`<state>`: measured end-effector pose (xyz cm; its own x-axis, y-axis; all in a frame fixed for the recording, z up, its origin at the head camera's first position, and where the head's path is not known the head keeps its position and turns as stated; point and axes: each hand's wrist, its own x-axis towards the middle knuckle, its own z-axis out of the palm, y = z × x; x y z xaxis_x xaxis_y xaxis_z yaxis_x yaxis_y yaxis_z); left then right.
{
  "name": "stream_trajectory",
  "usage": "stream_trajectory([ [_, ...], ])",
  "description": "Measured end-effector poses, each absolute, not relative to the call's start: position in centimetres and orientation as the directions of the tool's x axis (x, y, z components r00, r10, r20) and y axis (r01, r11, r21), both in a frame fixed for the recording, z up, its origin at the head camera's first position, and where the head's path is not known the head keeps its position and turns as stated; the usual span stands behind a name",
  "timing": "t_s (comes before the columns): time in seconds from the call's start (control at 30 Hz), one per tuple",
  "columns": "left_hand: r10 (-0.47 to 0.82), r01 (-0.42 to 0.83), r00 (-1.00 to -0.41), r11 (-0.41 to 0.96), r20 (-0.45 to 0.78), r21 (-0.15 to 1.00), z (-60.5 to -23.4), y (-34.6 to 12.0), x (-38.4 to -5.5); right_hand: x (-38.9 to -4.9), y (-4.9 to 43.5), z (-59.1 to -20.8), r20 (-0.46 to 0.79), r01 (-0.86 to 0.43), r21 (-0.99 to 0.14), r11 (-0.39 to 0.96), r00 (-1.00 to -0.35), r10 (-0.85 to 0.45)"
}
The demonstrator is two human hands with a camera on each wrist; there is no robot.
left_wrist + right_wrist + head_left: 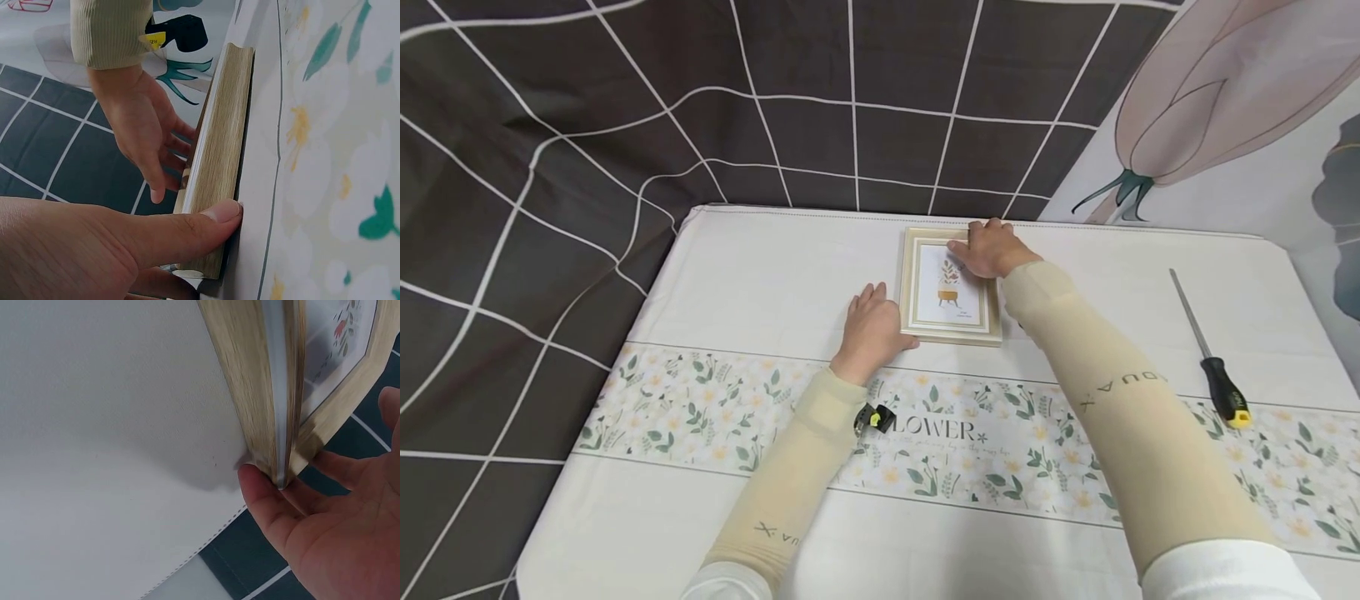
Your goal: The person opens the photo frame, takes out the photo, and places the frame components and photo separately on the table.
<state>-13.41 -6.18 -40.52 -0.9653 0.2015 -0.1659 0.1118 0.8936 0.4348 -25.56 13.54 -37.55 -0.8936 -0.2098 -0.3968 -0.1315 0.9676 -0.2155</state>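
Note:
A picture frame [912, 283] with a pale wood-look border lies face up near the table's far edge, showing a print of a plant in an orange pot. My left hand [871, 332] holds its near left corner. In the left wrist view the left thumb [206, 228] presses on the wooden side of the frame [219, 137]; the other fingers are mostly hidden. At the far right corner my right hand [996, 252] grips the frame, thumb over the front. The right wrist view shows its fingers [269, 500] around that corner [265, 434].
To the right lies a screwdriver [1217, 375] with a black and yellow handle. A white cloth with a floral band [700, 400] covers the table [760, 275]. Behind and at the left hangs a dark grid-patterned curtain [805, 133].

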Motion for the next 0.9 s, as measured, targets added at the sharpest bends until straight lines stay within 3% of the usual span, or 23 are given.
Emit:
stream_trajectory([
  [0.37, 0.239, 0.180, -0.965, 0.901, -0.105, 0.396, -40.8, -6.4, -13.5, -25.6, 13.9, -37.6, -0.355, -0.077, -0.234, 0.969, -0.921, -0.158],
  [0.9, 0.226, 0.192, -0.974, 0.846, -0.008, 0.498, -39.6, -7.4, -13.2, -25.3, 13.5, -36.9, -0.337, -0.060, -0.252, 0.966, -0.930, -0.146],
])
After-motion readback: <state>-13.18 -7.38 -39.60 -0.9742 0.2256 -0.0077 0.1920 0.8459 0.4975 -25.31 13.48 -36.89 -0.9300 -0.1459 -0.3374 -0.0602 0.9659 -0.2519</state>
